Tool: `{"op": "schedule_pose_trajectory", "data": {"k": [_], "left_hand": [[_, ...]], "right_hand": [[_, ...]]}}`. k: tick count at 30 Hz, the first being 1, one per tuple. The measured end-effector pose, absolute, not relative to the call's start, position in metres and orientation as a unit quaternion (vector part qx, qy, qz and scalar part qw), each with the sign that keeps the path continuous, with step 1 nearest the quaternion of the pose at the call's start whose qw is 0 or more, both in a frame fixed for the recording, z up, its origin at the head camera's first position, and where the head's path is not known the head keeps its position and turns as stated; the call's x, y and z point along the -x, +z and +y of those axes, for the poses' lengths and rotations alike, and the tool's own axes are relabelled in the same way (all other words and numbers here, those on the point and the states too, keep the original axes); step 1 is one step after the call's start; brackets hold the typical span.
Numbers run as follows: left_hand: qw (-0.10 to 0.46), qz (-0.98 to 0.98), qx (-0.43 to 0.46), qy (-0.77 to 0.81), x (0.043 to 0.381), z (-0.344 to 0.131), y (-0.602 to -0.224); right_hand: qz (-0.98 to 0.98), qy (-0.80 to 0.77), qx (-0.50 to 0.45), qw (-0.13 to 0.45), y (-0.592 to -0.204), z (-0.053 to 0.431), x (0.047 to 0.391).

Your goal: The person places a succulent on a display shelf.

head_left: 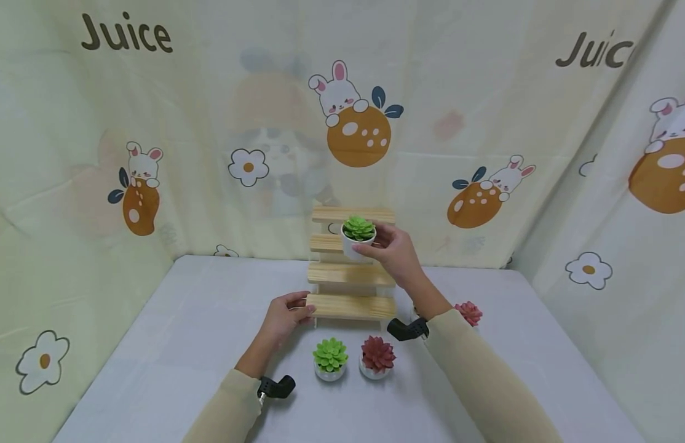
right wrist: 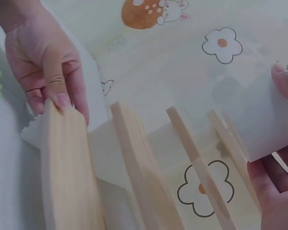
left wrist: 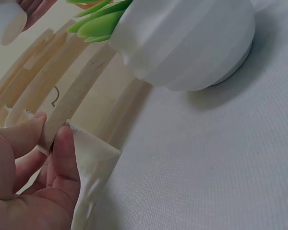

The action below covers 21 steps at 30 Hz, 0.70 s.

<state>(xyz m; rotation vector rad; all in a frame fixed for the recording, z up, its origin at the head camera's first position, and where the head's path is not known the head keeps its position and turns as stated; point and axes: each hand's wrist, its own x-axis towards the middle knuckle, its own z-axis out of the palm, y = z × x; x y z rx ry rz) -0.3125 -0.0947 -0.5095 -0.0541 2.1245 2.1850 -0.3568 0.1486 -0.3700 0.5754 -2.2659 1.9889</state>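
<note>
My right hand (head_left: 396, 253) holds a green potted succulent (head_left: 358, 232) in the head view, raised in front of the upper steps of a wooden tiered stand (head_left: 350, 306). Fingers and thumb grip the sides of its white pot (right wrist: 269, 117), as the right wrist view shows. Down at the stand's lowest step, my left hand (head_left: 284, 320) pinches the left end between thumb and fingers. That same pinch shows close up in the left wrist view, with the thumb and fingers on either side of the board's end (left wrist: 62, 112).
Before the stand, a second green succulent (head_left: 329, 357) and a dark red succulent (head_left: 378, 355) stand in white pots on the white tabletop (head_left: 209, 344). Another red succulent (head_left: 468, 312) is partly hidden by my right forearm. A printed curtain (head_left: 209, 123) hangs behind.
</note>
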Motion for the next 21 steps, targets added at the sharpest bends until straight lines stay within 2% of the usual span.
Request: {"op": "schedule_pose_trajectory", "data": {"k": [5,14,21], "left_hand": [[0.050,0.691,0.013,0.721,0.313,-0.095,-0.511],[0.046,0.690,0.029,0.722,0.313,-0.095,-0.513],[0.048,0.687,0.027,0.725,0.314,-0.095,-0.513]], "right_hand": [[-0.740,0.647,-0.179,0.038,-0.369,0.141,0.372],[-0.755,0.623,-0.187,0.089,-0.361,0.125,0.393],[-0.755,0.627,-0.172,0.089,-0.352,0.118,0.412]]}}
